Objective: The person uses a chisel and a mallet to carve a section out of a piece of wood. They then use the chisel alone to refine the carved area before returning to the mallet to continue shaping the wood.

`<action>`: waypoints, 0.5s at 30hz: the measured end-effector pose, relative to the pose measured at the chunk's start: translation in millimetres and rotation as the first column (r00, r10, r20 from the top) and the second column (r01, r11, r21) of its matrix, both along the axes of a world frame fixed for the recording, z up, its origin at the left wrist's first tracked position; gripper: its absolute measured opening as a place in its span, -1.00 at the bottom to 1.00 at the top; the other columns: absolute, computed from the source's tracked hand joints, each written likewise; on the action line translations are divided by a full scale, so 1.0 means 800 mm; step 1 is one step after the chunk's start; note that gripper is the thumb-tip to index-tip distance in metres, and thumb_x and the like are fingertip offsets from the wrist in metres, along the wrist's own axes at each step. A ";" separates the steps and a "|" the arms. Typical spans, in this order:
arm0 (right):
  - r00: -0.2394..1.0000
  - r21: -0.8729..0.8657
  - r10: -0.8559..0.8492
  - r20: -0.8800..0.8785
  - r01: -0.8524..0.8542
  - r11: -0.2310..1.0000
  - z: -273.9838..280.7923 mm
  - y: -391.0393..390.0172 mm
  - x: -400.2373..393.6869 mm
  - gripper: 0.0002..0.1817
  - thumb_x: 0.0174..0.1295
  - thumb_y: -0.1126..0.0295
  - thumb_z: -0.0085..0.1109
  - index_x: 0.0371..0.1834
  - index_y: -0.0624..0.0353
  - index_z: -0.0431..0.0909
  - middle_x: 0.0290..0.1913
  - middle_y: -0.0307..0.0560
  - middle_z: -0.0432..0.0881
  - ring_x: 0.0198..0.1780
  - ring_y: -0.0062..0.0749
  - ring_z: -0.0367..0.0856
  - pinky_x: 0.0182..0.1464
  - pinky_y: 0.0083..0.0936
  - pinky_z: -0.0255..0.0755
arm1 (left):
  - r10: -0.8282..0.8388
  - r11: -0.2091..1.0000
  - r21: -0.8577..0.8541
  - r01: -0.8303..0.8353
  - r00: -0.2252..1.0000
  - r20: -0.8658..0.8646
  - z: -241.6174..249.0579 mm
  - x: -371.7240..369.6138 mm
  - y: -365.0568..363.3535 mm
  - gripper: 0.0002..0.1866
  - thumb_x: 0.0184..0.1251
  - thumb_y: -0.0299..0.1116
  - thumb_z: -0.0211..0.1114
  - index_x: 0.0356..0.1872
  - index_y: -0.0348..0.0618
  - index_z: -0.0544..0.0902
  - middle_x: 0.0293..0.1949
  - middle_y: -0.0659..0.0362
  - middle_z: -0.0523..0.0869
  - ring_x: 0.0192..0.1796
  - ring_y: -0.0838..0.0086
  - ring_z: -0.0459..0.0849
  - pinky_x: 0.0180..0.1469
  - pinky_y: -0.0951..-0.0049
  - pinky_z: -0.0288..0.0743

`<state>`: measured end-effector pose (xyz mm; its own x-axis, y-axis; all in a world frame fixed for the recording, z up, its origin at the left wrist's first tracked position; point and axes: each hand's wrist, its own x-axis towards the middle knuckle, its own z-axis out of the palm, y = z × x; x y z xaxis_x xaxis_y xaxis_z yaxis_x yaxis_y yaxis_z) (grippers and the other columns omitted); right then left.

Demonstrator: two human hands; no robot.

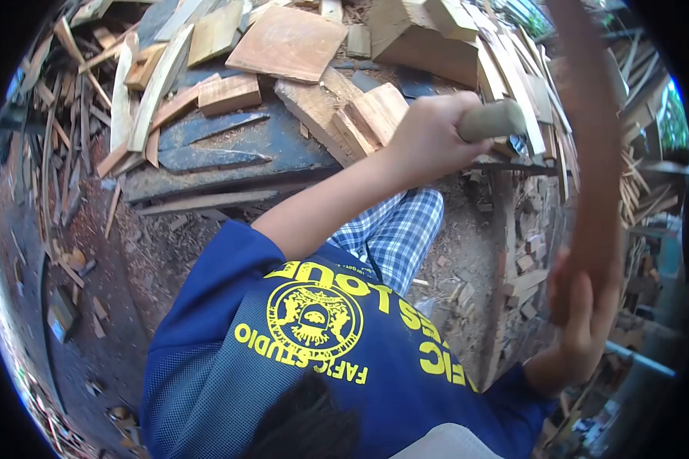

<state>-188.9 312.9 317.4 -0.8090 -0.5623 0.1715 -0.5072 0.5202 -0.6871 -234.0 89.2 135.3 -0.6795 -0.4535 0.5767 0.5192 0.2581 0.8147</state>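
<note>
My left hand reaches across in front of my body, its fingers wrapped round a thick, round wooden handle. The handle's blunt end points right; whatever it belongs to is hidden from me. At the right, my right hand closes around the lower part of a long brown piece of wood. This piece rises nearly upright past the top of the view and is blurred. Below my left hand, wood blocks lie on a dark, worn work surface.
A flat square board and a large wood block rest at the back of the surface. Thin strips are heaped at the right. Sticks pile up at the left, and scraps litter the ground.
</note>
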 end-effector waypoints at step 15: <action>0.979 -0.627 0.134 0.151 -0.010 0.779 0.056 0.059 0.027 -0.35 0.40 -0.12 0.09 0.19 0.31 0.38 -0.03 0.15 0.52 -0.18 -0.06 0.54 -0.17 -0.24 0.40 | 0.392 0.914 -0.064 -0.400 0.914 -0.108 -0.012 -0.020 0.053 -0.77 0.22 -0.25 0.38 -0.38 -0.07 0.49 -0.56 0.26 0.52 -0.54 0.40 0.60 -0.52 0.42 0.45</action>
<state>-166.9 360.1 362.6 -0.8211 -0.4416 0.3616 -0.3637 -0.0835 -0.9278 -250.1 131.2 125.6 -0.3969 -0.6221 0.6748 0.4315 0.5225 0.7354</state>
